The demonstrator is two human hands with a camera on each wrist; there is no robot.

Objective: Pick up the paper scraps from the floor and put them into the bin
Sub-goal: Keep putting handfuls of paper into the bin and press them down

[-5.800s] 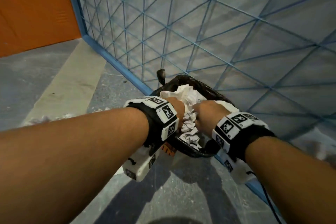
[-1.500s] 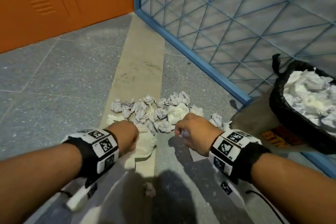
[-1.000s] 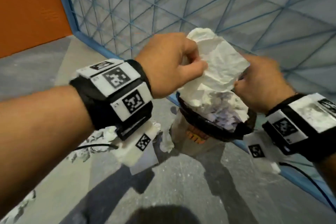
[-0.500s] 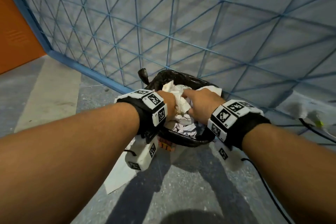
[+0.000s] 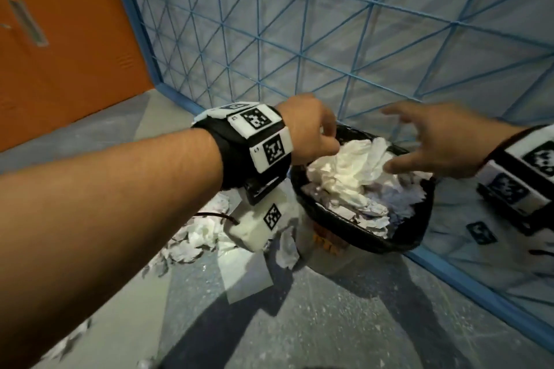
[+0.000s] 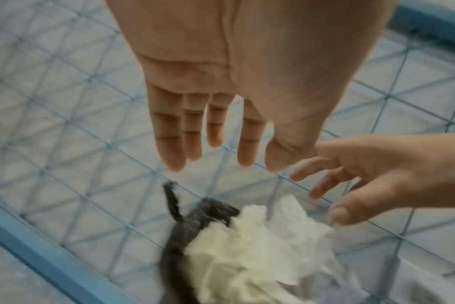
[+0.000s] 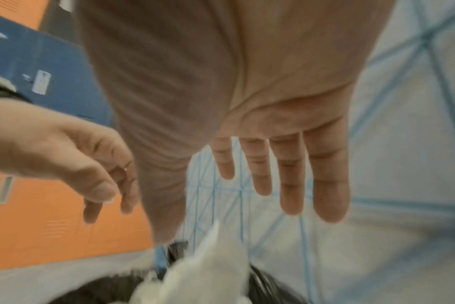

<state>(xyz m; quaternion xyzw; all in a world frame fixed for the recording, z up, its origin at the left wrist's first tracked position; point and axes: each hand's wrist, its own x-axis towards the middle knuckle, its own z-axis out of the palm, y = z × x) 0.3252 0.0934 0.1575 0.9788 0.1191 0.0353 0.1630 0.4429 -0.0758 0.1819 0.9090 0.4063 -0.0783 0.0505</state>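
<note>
Both hands over bin (image 5: 353,229), black-lined, heaped w/ crumpled white paper (image 5: 350,171). Left hand (image 5: 308,129) above near-left rim, grip slack: fingers straight in left wrist view, loosely bent in head view, holding nothing. Right hand (image 5: 434,141) above far-right side, fingers spread apart, grip empty; thumb just over top wad, contact not resolvable. More paper scraps (image 5: 198,237) on floor (image 5: 344,323) left of bin base, some tight against it, plus a flat sheet (image 5: 245,275) beside it; a few blurred bits nearer camera, lower left. Judged handling: v. light, soft, crushable, springs back after squeezing, so heap likely to lift above rim and shed pieces; not fragile, not slippery. Best taken by scooping several wads btwn both palms, or pinching a single wad anywhere on its bulk; flat sheet prob. needs an edge lifted or crumpling first. Writing: orange print on bin's pale side (image 5: 326,243), partly hidden by liner, unreadable. Square b/w coded tags on wristbands (image 5: 257,141), no legible text. Orange panel (image 5: 60,39) and blue grid wall (image 5: 329,39) behind.
</note>
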